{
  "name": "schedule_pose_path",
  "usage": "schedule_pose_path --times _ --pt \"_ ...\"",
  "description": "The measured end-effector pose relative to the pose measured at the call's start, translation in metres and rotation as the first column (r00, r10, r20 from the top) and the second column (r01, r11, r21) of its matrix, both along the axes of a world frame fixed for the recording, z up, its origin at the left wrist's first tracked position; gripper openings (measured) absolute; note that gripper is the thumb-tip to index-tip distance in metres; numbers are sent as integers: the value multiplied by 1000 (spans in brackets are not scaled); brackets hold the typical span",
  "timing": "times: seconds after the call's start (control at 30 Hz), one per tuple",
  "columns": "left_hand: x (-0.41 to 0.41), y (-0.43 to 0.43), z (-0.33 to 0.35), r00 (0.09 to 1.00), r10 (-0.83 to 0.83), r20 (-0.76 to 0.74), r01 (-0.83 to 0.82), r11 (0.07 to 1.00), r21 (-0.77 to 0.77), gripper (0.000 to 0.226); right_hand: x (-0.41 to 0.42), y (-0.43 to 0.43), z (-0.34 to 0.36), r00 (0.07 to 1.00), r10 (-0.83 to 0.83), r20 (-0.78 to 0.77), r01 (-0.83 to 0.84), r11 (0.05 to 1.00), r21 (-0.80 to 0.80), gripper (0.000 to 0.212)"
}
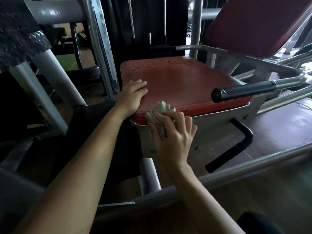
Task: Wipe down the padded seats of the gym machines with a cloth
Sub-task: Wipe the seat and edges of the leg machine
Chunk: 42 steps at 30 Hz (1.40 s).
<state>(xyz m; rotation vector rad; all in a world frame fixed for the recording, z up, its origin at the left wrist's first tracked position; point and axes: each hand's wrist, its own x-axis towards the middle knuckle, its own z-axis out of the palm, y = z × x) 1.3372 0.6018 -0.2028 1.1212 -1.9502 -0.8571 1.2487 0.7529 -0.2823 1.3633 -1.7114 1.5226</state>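
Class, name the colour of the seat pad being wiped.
Red, slightly worn, seen in the head view: seat pad.

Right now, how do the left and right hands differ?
The bare left hand lies flat, fingers straight, on the red padded seat; the bare right hand curls round a crumpled white cloth. The left hand rests on the seat's top; the right hand is lower, at its front edge. Both are at the seat's near corner.

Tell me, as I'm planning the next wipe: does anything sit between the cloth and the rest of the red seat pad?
Only the left hand, resting flat on the near left corner of the red seat pad. The cloth, gripped by the right hand, is at its front edge; the middle lies bare.
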Motion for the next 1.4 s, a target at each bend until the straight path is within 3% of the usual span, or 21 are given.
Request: schedule_pose_path --times 0.17,0.33,0.5,0.7,0.83,1.0,1.17,1.3,1.4 --pt "0 0 0 1000 -1 10 1 1000 -15 40 -16 0 -3 980 -67 187 78 996 -50 25" --pt "1 2 2 1000 1 4 -1 1000 -9 39 -8 1 -14 999 -6 -37 5 1000 -15 16" --pt "1 4 2 1000 -5 15 5 1000 -13 40 -8 -3 -10 946 -151 288 165 986 -25 19" --pt "1 4 1 1000 -7 -8 7 1000 -12 39 3 -5 -13 995 -31 99 35 999 -39 17" --pt "2 5 0 1000 -4 -7 3 1000 -20 39 2 1 -6 989 -32 144 27 999 32 14" --pt "2 7 3 1000 -1 -2 1 1000 -15 39 8 3 -8 998 31 -62 -27 997 71 14" --pt "3 8 3 1000 -5 25 5 1000 -4 44 -1 1 -6 987 -47 156 47 999 4 16" --pt "2 7 2 1000 -14 12 14 1000 9 42 -21 4 -7 996 -41 76 40 999 13 17" --pt "1 6 1 1000 -13 10 13 1000 6 41 -48 4 -1 955 -103 280 114 993 -23 20"
